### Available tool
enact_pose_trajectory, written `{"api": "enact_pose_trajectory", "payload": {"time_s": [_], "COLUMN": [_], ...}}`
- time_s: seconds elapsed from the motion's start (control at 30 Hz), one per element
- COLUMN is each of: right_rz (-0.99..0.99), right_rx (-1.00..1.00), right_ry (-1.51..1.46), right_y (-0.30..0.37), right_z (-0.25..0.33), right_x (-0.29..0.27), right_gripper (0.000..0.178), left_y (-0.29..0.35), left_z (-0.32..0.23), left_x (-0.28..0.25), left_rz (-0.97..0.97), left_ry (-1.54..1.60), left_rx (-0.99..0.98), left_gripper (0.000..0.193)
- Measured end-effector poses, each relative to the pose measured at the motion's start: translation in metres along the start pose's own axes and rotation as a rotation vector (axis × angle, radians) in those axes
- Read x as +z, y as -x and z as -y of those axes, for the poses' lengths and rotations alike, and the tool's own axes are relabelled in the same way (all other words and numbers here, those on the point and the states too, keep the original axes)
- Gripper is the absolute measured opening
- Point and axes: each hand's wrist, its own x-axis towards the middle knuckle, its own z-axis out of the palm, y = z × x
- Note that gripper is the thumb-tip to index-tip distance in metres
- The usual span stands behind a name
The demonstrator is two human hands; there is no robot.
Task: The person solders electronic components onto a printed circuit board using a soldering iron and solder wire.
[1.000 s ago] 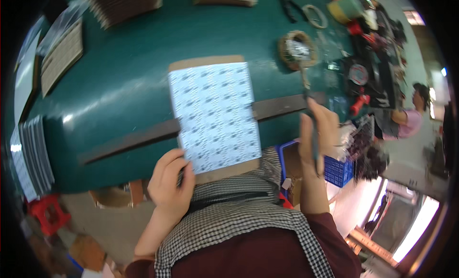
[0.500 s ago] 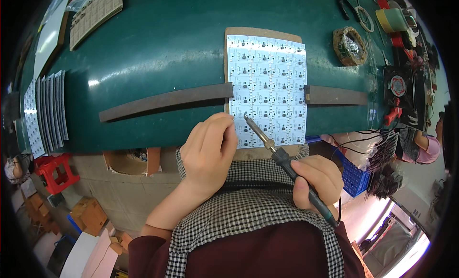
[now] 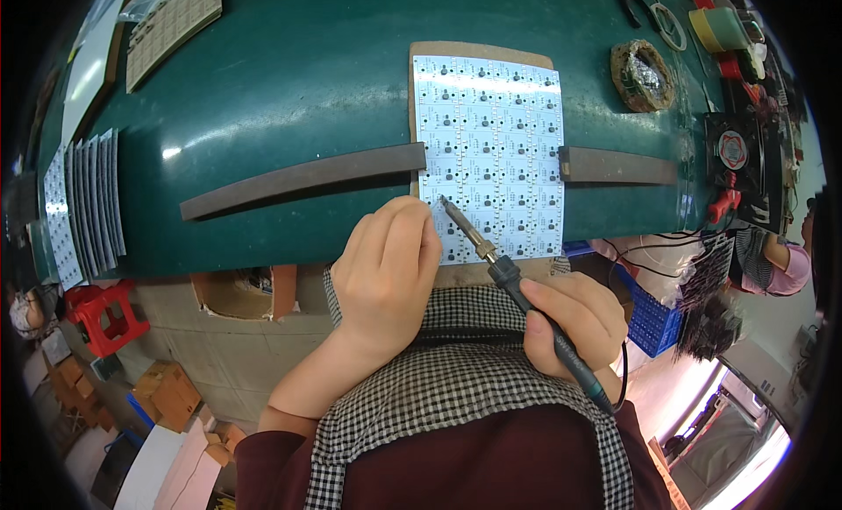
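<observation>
A white circuit board panel (image 3: 502,164) with rows of small dark components lies on a brown backing board (image 3: 482,49). My right hand (image 3: 579,321) grips a soldering iron (image 3: 506,275) by its dark handle. The iron slants up and left, its tip at the panel's left part, in the lower half. Close to that tip, my left hand (image 3: 381,273) is closed with its fingertips pinched at the panel's left edge. Whatever those fingers hold is hidden. Dark flat bars touch the panel at both sides, a left bar (image 3: 303,182) and a right bar (image 3: 618,166).
Several upright panels (image 3: 92,203) stand in a row at the table's left. A brown-rimmed dish (image 3: 642,76) sits at the far right, near pliers (image 3: 630,6) and a tape roll (image 3: 669,26). A black fan (image 3: 732,150) occupies the right edge. Another person (image 3: 776,260) is beyond it.
The iron's tip has shifted slightly up and left over the panel, and my right hand has moved with it. My left hand remains pinched beside the panel, a little farther up.
</observation>
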Motion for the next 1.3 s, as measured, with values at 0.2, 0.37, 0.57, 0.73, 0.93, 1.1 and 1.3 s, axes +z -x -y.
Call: {"api": "enact_pose_trajectory", "payload": {"time_s": [0.2,0.37,0.57,0.73,0.93,1.1,1.3], "right_rz": [0.013,0.028,0.020,-0.002,0.001,0.023,0.008], "right_rx": [0.024,0.040,0.032,-0.027,-0.033,-0.040,-0.064], "right_ry": [0.012,0.010,-0.007,0.005,0.025,0.058,0.090], "right_y": [0.000,0.000,0.003,0.006,0.004,-0.001,-0.001], "right_z": [0.004,0.005,0.004,0.002,0.003,0.005,0.007], "right_x": [0.001,-0.001,0.001,0.000,-0.003,0.002,0.002], "right_gripper": [0.024,0.026,0.026,0.023,0.024,0.025,0.027], "left_y": [-0.002,-0.003,-0.005,-0.006,-0.006,-0.004,-0.004], "left_z": [-0.003,-0.003,0.000,0.003,0.004,0.005,0.005], "left_x": [-0.001,-0.001,-0.005,-0.011,-0.015,-0.015,-0.017], "left_rz": [-0.001,-0.004,0.036,0.081,0.145,0.167,0.164], "left_ry": [-0.005,-0.004,0.052,0.080,0.149,0.181,0.178], "left_rx": [-0.017,-0.005,-0.035,-0.037,-0.126,-0.124,-0.115], "left_gripper": [0.019,0.017,0.015,0.015,0.011,0.015,0.013]}}
